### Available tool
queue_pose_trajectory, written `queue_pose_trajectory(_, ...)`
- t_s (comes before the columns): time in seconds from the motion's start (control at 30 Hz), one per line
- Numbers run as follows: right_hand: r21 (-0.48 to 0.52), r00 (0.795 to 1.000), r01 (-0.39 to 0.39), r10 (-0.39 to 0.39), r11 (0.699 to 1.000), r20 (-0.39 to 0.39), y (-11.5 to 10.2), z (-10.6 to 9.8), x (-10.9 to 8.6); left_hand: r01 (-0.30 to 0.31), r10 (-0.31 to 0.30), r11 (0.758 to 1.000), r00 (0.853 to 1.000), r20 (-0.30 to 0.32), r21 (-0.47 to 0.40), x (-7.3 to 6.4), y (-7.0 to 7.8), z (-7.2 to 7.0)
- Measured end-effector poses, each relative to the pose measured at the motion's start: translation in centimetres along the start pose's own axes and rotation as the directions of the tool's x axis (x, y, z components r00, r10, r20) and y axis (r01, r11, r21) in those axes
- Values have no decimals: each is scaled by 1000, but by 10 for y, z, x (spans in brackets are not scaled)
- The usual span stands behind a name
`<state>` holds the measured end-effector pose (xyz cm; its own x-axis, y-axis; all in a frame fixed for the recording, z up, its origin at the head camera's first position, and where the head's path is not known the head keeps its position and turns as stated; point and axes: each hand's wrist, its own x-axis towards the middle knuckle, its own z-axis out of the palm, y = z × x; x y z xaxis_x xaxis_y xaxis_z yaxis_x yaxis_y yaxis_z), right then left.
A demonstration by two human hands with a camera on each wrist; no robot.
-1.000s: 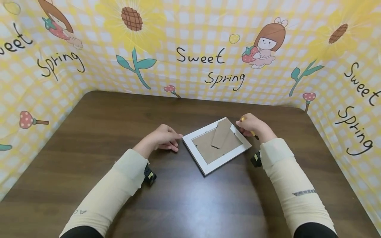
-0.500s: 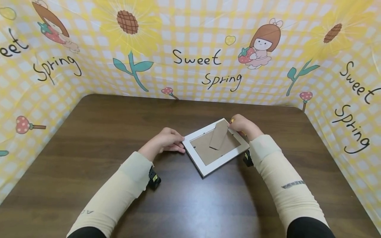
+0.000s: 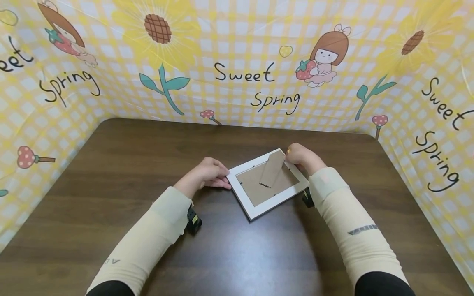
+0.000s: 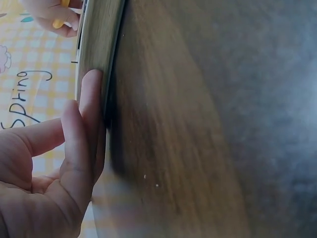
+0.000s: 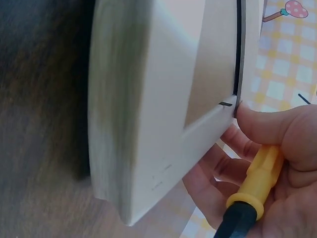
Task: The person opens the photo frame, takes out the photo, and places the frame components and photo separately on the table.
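A white picture frame [image 3: 242, 197] lies back side up on the table, turned at an angle. A brown stand leg [image 3: 272, 168] shows on its backing board. At the frame's left corner my left hand [image 3: 209, 174] grips the edge; in the left wrist view its fingers [image 4: 90, 94] lie along the wooden side. My right hand [image 3: 301, 156] holds the far right edge, thumb on the back and fingers beyond it. A yellow-and-black screwdriver [image 5: 257, 178] is tucked in that same hand against the palm; its tip is out of view.
The dark wooden table [image 3: 148, 164] surrounds the frame. A yellow checked cloth [image 3: 237, 49] with printed flowers and lettering stands as a wall behind and at both sides. Each wrist carries a small black camera [image 3: 194, 222].
My right hand has come left from beside the frame onto its edge, with the screwdriver still in it. My left hand has closed on the left corner. The frame has shifted only slightly.
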<state>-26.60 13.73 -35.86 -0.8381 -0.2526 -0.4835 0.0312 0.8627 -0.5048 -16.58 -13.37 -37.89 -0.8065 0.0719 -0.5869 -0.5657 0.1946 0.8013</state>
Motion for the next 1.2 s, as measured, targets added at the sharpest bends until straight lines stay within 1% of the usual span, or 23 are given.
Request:
queue_pose_trajectory(0.17,23,1000,1,-1,1000,3,-2,0,0,3,-3,1000,1000,-8,-13,2,2,-5)
queue_pose_trajectory(0.27,52,999,-4,2,999,39,-3,-2,-4,1,-2,1000,1000,-20,-22,4,4,-7)
queue_pose_trajectory(0.33,52,998,-11,7,999,67,-1,-4,-8,-7,7,1000,1000,-27,-17,6,4,-6)
queue_pose_trajectory(0.43,50,993,-39,33,998,115,4,-8,-15,-35,35,999,999,-28,16,7,4,-1)
queue_pose_trajectory(0.5,39,991,-44,38,998,132,8,-10,-18,-53,54,998,998,-27,39,8,4,2)
queue_pose_trajectory(0.57,34,988,-44,38,998,153,9,-11,-20,-57,60,997,997,-39,57,8,4,4)
queue_pose_trajectory(0.7,-6,982,-15,16,1000,189,7,-10,-17,-59,66,995,995,-79,82,7,3,0)
queue_pose_trajectory(0.9,-33,970,-35,42,999,238,6,-8,-15,-80,100,985,987,-127,151,8,3,-6)
queue_pose_trajectory(0.93,-31,969,-46,53,998,241,7,-8,-16,-84,105,983,986,-127,161,8,4,-6)
queue_pose_trajectory(1.03,-71,969,-42,58,997,238,13,-10,-21,-95,118,978,986,-115,187,10,8,-3)
queue_pose_trajectory(1.1,-78,969,-43,61,996,238,17,-11,-24,-100,123,975,987,-108,200,12,11,-1)
queue_pose_trajectory(1.2,-77,970,-40,57,996,238,19,-11,-26,-96,123,972,986,-116,214,14,14,0)
